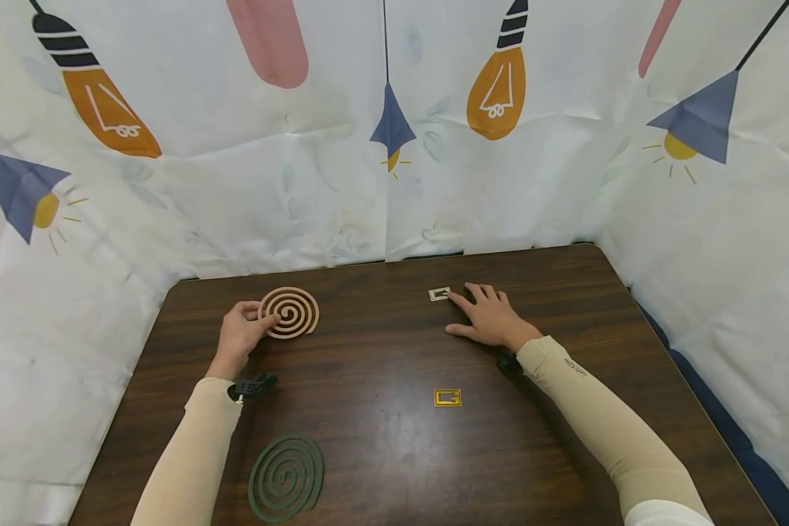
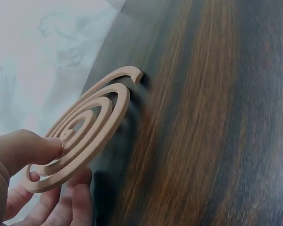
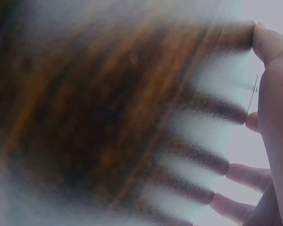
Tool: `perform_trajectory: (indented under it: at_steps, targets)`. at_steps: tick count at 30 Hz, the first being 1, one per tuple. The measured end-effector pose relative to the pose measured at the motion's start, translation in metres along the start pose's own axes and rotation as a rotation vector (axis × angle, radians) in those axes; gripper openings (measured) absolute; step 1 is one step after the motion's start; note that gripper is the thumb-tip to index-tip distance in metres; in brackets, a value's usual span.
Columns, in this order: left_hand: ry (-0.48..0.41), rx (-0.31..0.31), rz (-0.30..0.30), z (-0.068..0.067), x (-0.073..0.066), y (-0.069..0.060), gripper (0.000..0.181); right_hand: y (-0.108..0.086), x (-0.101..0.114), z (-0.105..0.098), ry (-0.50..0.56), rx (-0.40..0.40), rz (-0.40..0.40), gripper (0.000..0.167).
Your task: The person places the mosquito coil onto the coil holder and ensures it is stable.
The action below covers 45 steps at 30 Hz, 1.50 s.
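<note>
Green coil (image 1: 286,478) lies nearest, gold plate (image 1: 447,397) beyond, tan coil (image 1: 290,313) pinched.

Free passage spans the table (image 1: 368,343) between tan spiral (image 1: 289,313) and right hand (image 1: 492,320); a curtain (image 1: 342,197) bars the far side

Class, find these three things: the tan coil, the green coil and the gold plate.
Tan coil (image 1: 289,313): head view, centre of the spiral.
Green coil (image 1: 286,479): head view, near the spiral's centre.
Gold plate (image 1: 447,403): head view, lower edge.
</note>
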<state>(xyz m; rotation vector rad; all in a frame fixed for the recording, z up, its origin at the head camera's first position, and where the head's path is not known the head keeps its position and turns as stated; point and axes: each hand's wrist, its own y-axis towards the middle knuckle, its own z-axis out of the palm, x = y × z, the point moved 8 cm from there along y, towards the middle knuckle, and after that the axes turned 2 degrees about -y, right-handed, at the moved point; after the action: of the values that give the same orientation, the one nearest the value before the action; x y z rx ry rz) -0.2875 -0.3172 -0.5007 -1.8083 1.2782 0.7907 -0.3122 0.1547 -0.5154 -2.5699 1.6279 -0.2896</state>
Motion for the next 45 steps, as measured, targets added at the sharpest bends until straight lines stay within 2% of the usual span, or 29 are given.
perform_trajectory:
  at_steps: [16, 23, 27, 30, 36, 45]
  targets:
    - [-0.161, 0.057, -0.019, 0.021, -0.01, -0.001, 0.052, 0.0, -0.002, 0.001, 0.014, 0.014, 0.0, 0.083]
    - [-0.286, 0.082, -0.033, 0.03, -0.016, 0.0, 0.043, 0.0, -0.002, -0.004, 0.012, 0.015, 0.003, 0.082]
    - [-0.322, 0.085, -0.052, 0.033, -0.017, 0.0, 0.039, 0.0, -0.001, -0.006, 0.009, 0.007, -0.005, 0.082]
    - [-0.344, 0.089, -0.07, 0.036, -0.018, -0.002, 0.043, 0.0, 0.0, -0.006, 0.004, -0.002, -0.016, 0.082]
    - [-0.384, 0.129, -0.076, 0.042, -0.026, -0.009, 0.071, -0.002, 0.003, -0.007, 0.002, 0.001, -0.022, 0.081]
    - [-0.459, 0.155, -0.057, 0.057, -0.039, -0.012, 0.067, -0.004, 0.004, -0.003, 0.017, 0.016, -0.005, 0.081]
